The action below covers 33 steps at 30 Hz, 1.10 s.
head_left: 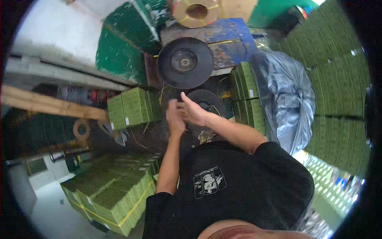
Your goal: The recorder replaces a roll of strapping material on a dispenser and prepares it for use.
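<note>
In the head view, the right hand [195, 112] is open and empty, thumb raised, beside the left hand [175, 118], whose blurred fingers leave their grip impossible to tell. A black disc [207, 95] shows behind the right hand, a larger disc [167, 63] farther off; green blocks [137, 106] stand left.

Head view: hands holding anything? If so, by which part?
No held thing shows. The left hand and right hand overlap in view, the left blurred; something small could be hidden.
</note>
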Available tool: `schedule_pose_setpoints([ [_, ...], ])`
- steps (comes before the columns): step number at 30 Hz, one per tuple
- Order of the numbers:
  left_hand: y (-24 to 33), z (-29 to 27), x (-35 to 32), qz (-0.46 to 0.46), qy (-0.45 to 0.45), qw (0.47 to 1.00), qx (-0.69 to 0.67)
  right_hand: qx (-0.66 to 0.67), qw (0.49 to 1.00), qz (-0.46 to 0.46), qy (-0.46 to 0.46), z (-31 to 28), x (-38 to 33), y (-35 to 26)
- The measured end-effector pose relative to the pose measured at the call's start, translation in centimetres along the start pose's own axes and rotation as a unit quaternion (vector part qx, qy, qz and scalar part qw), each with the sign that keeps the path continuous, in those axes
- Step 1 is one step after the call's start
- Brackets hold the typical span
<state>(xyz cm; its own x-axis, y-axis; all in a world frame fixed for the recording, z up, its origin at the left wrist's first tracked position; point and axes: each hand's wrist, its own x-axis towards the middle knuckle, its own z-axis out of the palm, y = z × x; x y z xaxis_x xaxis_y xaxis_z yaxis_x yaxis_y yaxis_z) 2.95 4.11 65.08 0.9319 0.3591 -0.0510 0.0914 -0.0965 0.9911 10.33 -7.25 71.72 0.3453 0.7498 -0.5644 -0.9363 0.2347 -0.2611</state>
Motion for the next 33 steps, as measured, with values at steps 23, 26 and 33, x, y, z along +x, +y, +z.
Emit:
schedule_pose_setpoints([
  [23,-18.8,-13.3,-1.6,-0.516,0.167,0.838,-0.059,-0.650,0.594,0.017,0.474,-29.9,-10.9,-1.5],
  [26,-18.3,-14.0,-6.4,-0.568,0.198,0.797,-0.060,-0.652,0.650,-0.039,0.389,-30.5,-6.6,-6.1],
  [33,-17.1,-3.1,-17.1,-0.562,0.324,0.752,-0.118,-0.672,0.666,-0.105,0.308,-30.9,-2.0,-17.0],
])
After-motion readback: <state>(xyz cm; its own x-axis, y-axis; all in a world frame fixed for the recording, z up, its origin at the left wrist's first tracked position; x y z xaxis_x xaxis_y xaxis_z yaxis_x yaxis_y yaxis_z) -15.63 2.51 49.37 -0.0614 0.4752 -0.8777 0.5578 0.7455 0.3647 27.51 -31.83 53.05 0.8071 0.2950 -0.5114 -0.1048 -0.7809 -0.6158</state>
